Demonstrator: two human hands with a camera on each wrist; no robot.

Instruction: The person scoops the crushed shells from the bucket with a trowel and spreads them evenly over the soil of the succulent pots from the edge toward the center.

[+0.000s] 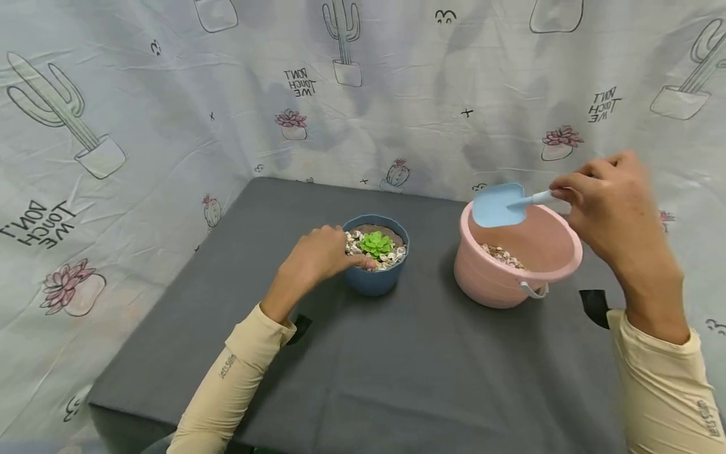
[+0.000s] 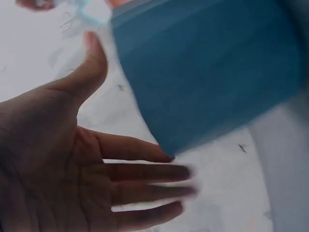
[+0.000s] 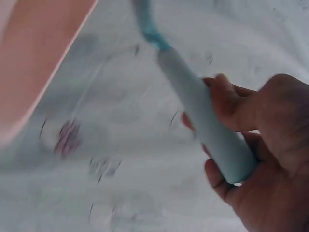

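Right hand (image 1: 618, 211) grips the handle (image 3: 202, 116), best hold for the probably light, stiff scoop (image 1: 496, 205); left hand (image 1: 317, 257), fingers straight, is beside the pot (image 1: 372, 282).

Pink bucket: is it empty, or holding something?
Not empty: in the head view, small stones lie inside the pink bucket, well below its rim.

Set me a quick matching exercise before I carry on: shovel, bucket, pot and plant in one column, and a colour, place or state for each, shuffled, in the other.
1. shovel
2. bucket
3. pot
4. plant

A. bright green
B. held in the right hand
C. dark blue, at the left hand
D. pink, with stones inside

Pairs: 1-B; 2-D; 3-C; 4-A
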